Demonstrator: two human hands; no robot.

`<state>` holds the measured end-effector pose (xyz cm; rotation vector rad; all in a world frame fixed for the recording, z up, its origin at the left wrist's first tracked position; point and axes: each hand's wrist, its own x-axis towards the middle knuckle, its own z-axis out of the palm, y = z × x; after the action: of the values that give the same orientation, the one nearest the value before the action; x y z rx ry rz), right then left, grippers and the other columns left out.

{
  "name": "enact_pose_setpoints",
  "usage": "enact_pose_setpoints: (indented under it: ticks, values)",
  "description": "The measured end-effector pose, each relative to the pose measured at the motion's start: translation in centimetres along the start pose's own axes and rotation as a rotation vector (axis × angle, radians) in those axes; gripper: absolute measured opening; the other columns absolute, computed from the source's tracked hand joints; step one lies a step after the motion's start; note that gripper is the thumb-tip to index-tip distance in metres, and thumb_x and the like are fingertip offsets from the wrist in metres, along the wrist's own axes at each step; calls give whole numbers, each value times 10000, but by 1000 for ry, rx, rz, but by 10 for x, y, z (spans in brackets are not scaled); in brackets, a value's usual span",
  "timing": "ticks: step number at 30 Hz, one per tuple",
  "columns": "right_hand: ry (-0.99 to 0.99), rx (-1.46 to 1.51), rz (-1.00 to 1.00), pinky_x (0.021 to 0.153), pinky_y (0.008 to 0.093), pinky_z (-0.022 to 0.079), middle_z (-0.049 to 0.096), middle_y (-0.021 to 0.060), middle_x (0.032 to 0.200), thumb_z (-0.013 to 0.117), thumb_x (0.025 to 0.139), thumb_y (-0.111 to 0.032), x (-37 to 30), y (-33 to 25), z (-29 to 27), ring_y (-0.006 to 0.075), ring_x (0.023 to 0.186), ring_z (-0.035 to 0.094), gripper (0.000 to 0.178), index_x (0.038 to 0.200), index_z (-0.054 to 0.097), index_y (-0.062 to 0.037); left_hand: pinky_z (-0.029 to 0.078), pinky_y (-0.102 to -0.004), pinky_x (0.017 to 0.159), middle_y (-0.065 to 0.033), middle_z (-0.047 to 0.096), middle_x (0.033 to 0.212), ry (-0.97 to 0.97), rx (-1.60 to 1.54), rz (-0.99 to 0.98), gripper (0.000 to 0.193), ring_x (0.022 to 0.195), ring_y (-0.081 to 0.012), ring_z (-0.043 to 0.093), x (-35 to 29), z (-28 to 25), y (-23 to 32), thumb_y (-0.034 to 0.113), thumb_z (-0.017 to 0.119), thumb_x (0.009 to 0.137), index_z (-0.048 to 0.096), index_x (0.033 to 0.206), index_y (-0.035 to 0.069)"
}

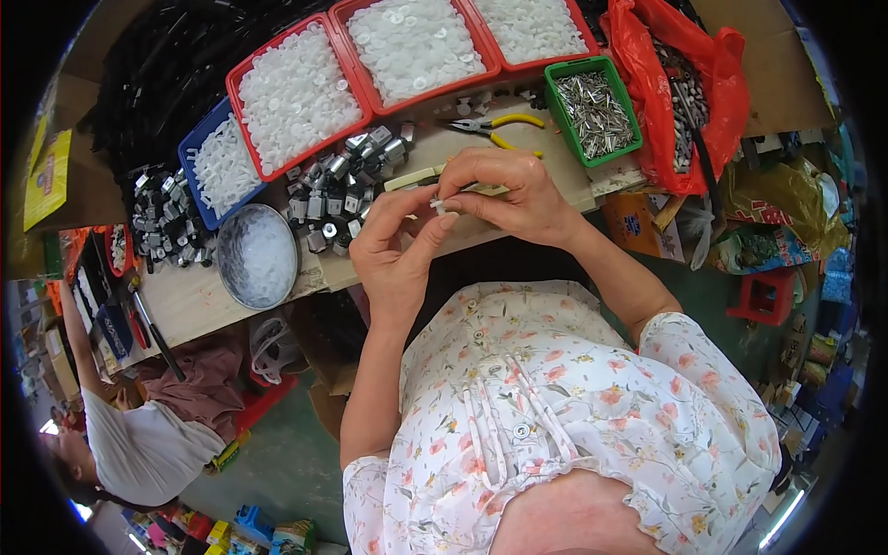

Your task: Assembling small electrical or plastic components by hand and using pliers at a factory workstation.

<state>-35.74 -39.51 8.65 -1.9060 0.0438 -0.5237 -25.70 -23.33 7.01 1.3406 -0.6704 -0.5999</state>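
Above the near edge of the workbench (pixel 199 310), my two hands meet. My left hand (pixel 393 254) pinches a small white plastic piece (pixel 439 206) between thumb and fingertips. From the other side, my right hand (pixel 518 196) closes its fingertips on the same piece; whether a second small part is in them, I cannot make out. Just beyond my hands lie pliers (pixel 504 122) with yellow handles. Left of them is a pile of small silver-and-black metal parts (pixel 338 185). A pale strip-like thing (pixel 416 178) lies partly hidden behind my fingers.
Three red trays (pixel 361 65) of white plastic parts line the back, beside a blue tray (pixel 219 166). A round metal bowl (pixel 258 256) stands left. At right are a green basket (pixel 594 109) of metal pins and a red plastic bag (pixel 680 92). Another person (pixel 157 444) sits far left.
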Motion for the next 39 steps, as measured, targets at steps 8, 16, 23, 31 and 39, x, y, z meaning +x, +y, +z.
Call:
enact_pose_setpoints:
  ticks: [8, 16, 23, 31, 39]
  values:
    - [36, -295, -117, 765, 350, 483, 629, 89, 1004, 716, 814, -31, 1, 20, 0, 253, 883, 622, 124, 929, 673, -38, 469, -287, 725, -60, 619, 1009, 95, 404, 103, 390, 905, -162, 590, 3, -3, 4, 34, 806, 766, 699, 1141, 23]
    - [-8, -361, -140, 759, 367, 463, 617, 88, 1016, 714, 819, -67, 3, 41, 8, 260, 869, 603, 107, 906, 660, -35, 476, -399, 853, -106, 610, 1035, -9, 935, 517, 341, 991, -295, 586, 1, -16, -16, 7, 778, 735, 700, 1067, 30]
    - [-28, -350, -112, 758, 360, 478, 625, 92, 1022, 721, 809, -48, 7, 41, 10, 264, 879, 613, 138, 934, 667, -23, 468, -416, 848, -99, 614, 1085, -53, 1010, 567, 327, 1045, -300, 585, 2, -19, -24, 87, 782, 743, 702, 1059, 58]
    - [-21, -342, -126, 739, 373, 486, 616, 98, 999, 721, 792, -25, 7, 41, 9, 276, 871, 614, 146, 922, 655, -9, 481, -398, 788, -94, 612, 1106, -126, 1106, 631, 309, 1026, -293, 587, 6, -20, -26, 120, 759, 767, 691, 1060, 51]
    - [-27, -330, -149, 763, 354, 494, 625, 93, 1034, 734, 787, -24, 7, 49, 7, 261, 905, 621, 188, 968, 682, -32, 513, -408, 816, -115, 618, 1042, -157, 1113, 621, 278, 979, -325, 601, 9, -16, -19, 64, 770, 759, 694, 1025, 39]
